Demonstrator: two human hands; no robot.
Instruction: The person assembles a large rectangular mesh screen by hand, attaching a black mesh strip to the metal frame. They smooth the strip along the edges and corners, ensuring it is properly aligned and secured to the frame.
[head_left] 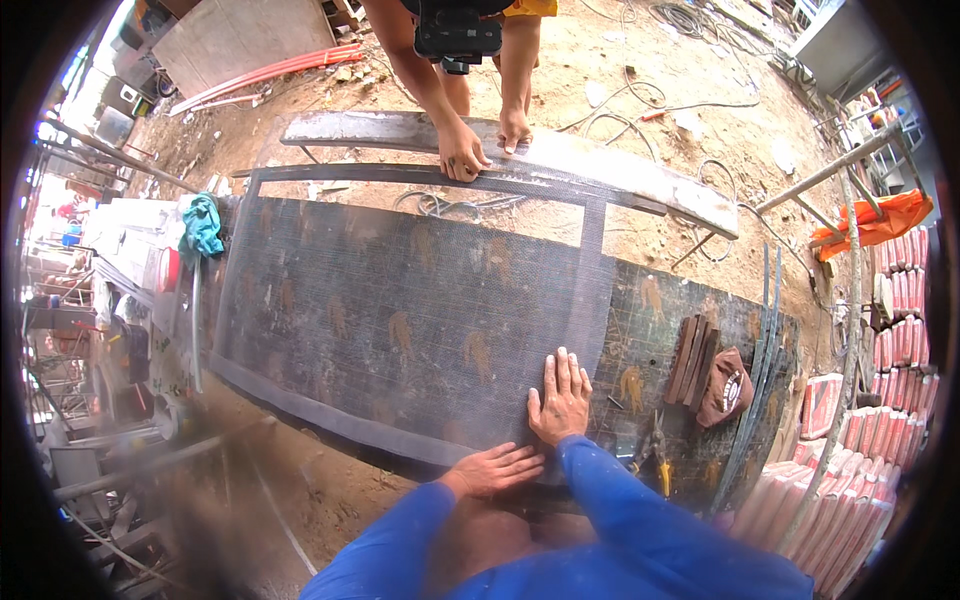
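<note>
The right grip (560, 400) is resting palm down on the black mesh (390, 300), its fingers spread a little and pointing away from the wearer. Just nearer and to its left, the left grip (497, 470) is lying flat near the mesh's close edge, fingers extended toward the right. Neither is pinching anything.

The mesh is stretching away to the left of and beyond both grips, and it appears to be lying over a flat frame (590, 270), one bar of which is running outward from the right grip's fingertips. Both are resting largely on the dark worktop (625, 330).

Well beyond the grips, a co-worker's one hand (463, 152) is working at the frame's far bar, and the co-worker's other hand (515, 131) is touching a grey plank (350, 128); what they are holding is too small to tell.

To the right of the right grip, dark wooden pieces (690, 362), a brown cloth (724, 395) and yellow-handled pliers (658, 450) are lying on the worktop.

The step in hand seems to be steadying and smoothing the mesh over the frame; the next move probably is calling for even pressure at this near corner, keeping the edge aligned.
</note>
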